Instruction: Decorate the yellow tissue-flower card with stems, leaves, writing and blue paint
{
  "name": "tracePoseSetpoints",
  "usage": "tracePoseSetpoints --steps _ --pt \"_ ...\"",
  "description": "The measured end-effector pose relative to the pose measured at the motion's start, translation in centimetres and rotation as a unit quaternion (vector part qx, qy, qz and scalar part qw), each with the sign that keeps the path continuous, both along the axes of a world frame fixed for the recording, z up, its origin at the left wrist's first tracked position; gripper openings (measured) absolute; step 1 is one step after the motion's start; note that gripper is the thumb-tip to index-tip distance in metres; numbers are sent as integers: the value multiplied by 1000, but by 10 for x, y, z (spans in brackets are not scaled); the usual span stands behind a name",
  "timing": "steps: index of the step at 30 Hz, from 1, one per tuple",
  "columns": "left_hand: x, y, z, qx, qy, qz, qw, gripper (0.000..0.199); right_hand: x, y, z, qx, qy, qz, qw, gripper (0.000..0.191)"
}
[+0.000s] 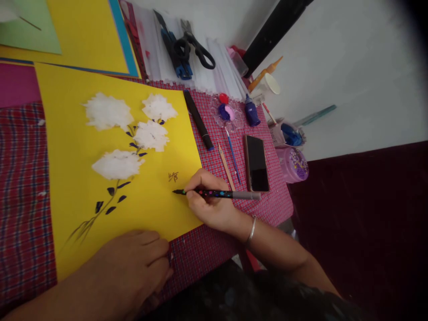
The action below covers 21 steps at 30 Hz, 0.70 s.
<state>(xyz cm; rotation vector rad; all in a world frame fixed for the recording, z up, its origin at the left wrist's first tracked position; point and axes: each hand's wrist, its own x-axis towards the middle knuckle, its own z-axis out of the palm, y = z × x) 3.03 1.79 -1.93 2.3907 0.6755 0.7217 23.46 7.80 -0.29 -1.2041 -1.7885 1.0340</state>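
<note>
My right hand grips one slim speckled pen over smooth yellow paper, checked-cloth counter; left hand curled at edge, can't tell grasp. Four ragged white flowers.

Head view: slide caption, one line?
Right hand holds a patterned pen over yellow paper bearing white flowers; left hand lies at the paper's near edge.

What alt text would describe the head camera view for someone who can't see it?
A person's right hand holds a black pen with colourful spots over a yellow sheet bearing four white flower shapes, dark leaves and small dark marks. The left hand lies at the sheet's near edge; a phone lies on the checked cloth to the right.
</note>
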Motion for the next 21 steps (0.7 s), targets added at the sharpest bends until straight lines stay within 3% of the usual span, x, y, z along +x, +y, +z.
tracePoseSetpoints --steps 18,21 --pt "0 2 2 6 -12 -2 1000 38 0 1 4 -32 -4 5 999 4" --pt "0 4 4 8 -11 -8 1000 40 0 0 9 -52 23 16 998 14"
